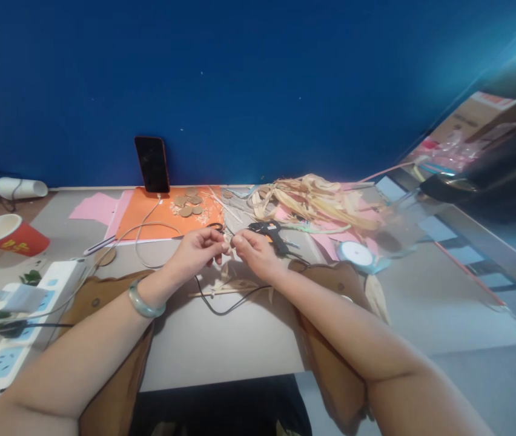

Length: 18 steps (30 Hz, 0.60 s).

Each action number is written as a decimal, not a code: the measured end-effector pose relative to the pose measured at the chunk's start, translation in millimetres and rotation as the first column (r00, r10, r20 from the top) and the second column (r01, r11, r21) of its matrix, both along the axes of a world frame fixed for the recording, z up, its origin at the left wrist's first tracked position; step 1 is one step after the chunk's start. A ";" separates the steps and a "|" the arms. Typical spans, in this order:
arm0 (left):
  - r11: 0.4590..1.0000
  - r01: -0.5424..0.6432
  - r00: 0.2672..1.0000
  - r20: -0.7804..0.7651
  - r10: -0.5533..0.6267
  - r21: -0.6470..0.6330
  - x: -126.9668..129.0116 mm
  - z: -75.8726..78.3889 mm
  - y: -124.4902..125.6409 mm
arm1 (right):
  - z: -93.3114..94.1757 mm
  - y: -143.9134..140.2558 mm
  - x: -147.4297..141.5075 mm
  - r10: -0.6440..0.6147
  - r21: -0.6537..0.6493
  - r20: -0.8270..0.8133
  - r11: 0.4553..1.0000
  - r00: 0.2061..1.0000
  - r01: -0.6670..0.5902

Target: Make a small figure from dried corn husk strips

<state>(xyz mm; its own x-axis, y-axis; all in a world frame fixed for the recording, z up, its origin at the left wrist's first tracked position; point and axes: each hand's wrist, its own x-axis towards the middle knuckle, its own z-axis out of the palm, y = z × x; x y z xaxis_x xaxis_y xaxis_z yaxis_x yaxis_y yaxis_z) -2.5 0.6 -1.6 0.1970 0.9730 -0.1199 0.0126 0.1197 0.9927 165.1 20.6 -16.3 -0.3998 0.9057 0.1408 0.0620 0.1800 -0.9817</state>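
My left hand [197, 249] and my right hand [254, 253] meet over the middle of the table [221, 339]. Together they pinch a small pale strip of dried husk [228, 244] between the fingertips. A green bangle [145, 303] circles my left wrist. Just behind my right hand lies a black glue gun [272, 233], its black cord [221, 306] looping under my wrists. A thin wooden stick [219, 292] and more pale husk pieces [240, 283] lie under my hands.
A heap of dried husk strips [312, 203] sits at the back right by a white tape roll [357, 254]. Orange paper [169, 215] carries cardboard discs [188, 204]; a phone [151, 163] leans on the blue wall. Left: power strips [17, 330], red cup [10, 234].
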 end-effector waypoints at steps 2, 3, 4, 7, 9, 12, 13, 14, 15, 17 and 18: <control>1.000 -0.010 1.000 0.017 0.010 0.018 -1.3 -1.0 0.1 | -2.1 -0.7 -1.0 0.021 -0.013 0.003 1.000 1.000 -0.021; 1.000 -0.013 1.000 0.017 0.012 0.023 -1.9 -1.7 0.3 | -2.9 -0.8 -1.5 0.021 -0.012 0.015 1.000 1.000 -0.021; 1.000 -0.015 1.000 0.015 0.015 0.026 -2.3 -2.3 0.5 | -3.4 -0.9 -2.0 0.020 -0.007 0.031 1.000 0.999 -0.020; 0.998 -0.034 0.999 0.026 0.033 0.043 -2.2 -2.5 0.8 | -3.4 -0.6 -3.0 0.028 0.014 0.053 0.999 0.998 -0.029; 0.997 -0.044 0.998 0.040 0.042 0.060 -1.1 -1.2 0.6 | -2.5 -0.7 -3.4 0.039 0.018 0.050 0.999 0.998 -0.040; 0.996 -0.047 0.998 0.048 0.044 0.070 0.5 -0.2 0.2 | -0.7 -1.6 -3.7 0.050 0.029 0.069 0.998 0.996 -0.052; 0.996 -0.046 0.998 0.047 0.043 0.071 0.8 -0.6 0.3 | -0.1 -2.0 -3.8 0.048 0.032 0.074 0.998 0.996 -0.050; 0.996 -0.046 0.998 0.044 0.043 0.074 0.9 -1.3 0.4 | 0.4 -2.4 -3.9 0.045 0.033 0.078 0.998 0.996 -0.048; 0.996 -0.044 0.998 0.040 0.041 0.077 0.9 -2.1 0.6 | 0.7 -2.7 -4.0 0.042 0.032 0.081 0.998 0.996 -0.045; 0.996 -0.037 0.999 0.029 0.035 0.079 0.7 -3.7 0.7 | 0.6 -3.0 -4.3 0.039 0.026 0.077 0.999 0.996 -0.041; 0.996 -0.037 0.999 0.026 0.035 0.076 0.7 -4.2 0.6 | 0.3 -2.9 -4.4 0.041 0.022 0.074 0.999 0.996 -0.043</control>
<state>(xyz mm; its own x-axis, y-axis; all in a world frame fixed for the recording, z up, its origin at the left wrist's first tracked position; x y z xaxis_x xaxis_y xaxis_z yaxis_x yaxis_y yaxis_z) -1.8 1.3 -5.8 0.1640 0.9856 -0.0407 -0.0145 0.0437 0.9989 160.7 17.7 -16.0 -0.4476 0.8846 0.1310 0.1254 0.2071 -0.9703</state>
